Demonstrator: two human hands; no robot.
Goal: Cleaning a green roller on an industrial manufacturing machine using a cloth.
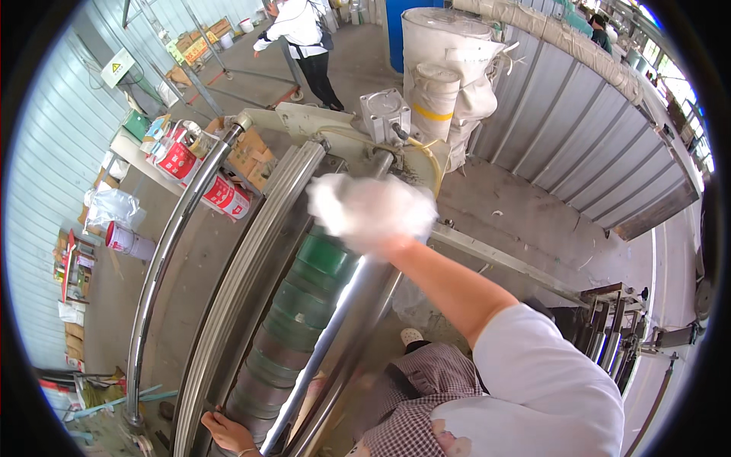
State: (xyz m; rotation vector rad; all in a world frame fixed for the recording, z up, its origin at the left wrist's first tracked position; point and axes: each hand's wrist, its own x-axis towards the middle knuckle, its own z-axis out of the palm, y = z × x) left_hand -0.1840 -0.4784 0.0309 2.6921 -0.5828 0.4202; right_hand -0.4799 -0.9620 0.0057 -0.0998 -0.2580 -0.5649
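Observation:
A white cloth, blurred by motion, is bunched in my right hand at the far end of a green roller. My right arm stretches out over the machine, and the cloth hides most of those fingers. The roller carries green and dark bands along its length, with a shiny metal bar running along its right side. At the near end, my left hand curls its fingers over the edge of a long ribbed metal bar left of the roller.
A curved chrome rail runs along the left. Beyond the machine's far end stand large wrapped white rolls. Red-and-white buckets sit at the left. A person in a white top stands farther off. Corrugated panels line the right.

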